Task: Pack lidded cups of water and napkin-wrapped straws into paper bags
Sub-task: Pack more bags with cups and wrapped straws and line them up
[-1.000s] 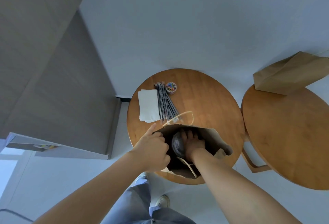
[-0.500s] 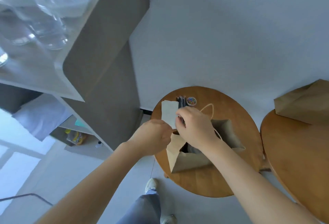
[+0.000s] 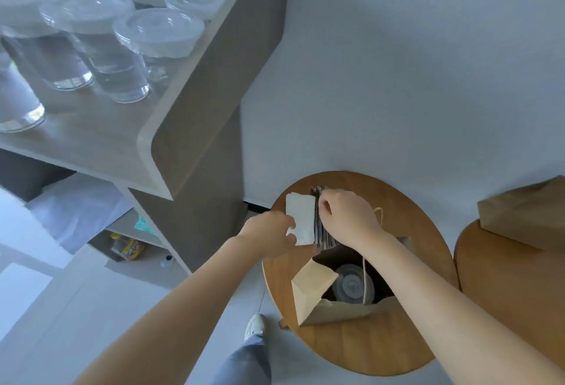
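On the round table (image 3: 382, 351), an open paper bag (image 3: 315, 290) is stood near the middle, and a lidded cup (image 3: 351, 287) is seen inside it. At the table's 11 o'clock, the napkins (image 3: 301, 216) are pinched at their near edge by the left hand (image 3: 269, 233). Just beside them, towards 12 o'clock, the straws (image 3: 321, 228) are gripped by the curled fingers of the right hand (image 3: 348, 219).
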Demonstrator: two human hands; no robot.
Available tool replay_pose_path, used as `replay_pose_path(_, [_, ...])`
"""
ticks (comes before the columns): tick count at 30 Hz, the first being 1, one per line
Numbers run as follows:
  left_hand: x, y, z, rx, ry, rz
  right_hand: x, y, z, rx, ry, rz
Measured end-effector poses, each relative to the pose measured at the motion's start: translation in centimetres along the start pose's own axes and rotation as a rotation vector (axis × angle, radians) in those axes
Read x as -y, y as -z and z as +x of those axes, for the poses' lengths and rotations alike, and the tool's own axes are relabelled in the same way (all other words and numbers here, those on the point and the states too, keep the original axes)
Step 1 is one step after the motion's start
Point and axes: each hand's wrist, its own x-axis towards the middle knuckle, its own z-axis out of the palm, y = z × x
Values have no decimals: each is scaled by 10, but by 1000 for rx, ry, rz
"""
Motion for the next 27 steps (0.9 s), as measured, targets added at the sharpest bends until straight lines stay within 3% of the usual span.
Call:
replay_pose_path(5, [19,-20,83,98,91,-71,-26,-7,69,325,-163,-4])
replay_pose_path(10, [44,-57,162,158,357,-289,-57,-44,149,641,-281,12])
replay_pose_path(18, [59,-103,224,166,519,-491,-98,-168,175,680,-535,272])
replay_pose_path(22, [61,-122,246,186,555,-471,-113,-210,162,668,-697,372])
replay_pose_path(27, [59,-137,258,122,629,-458,-122,-240,154,655,-762,347])
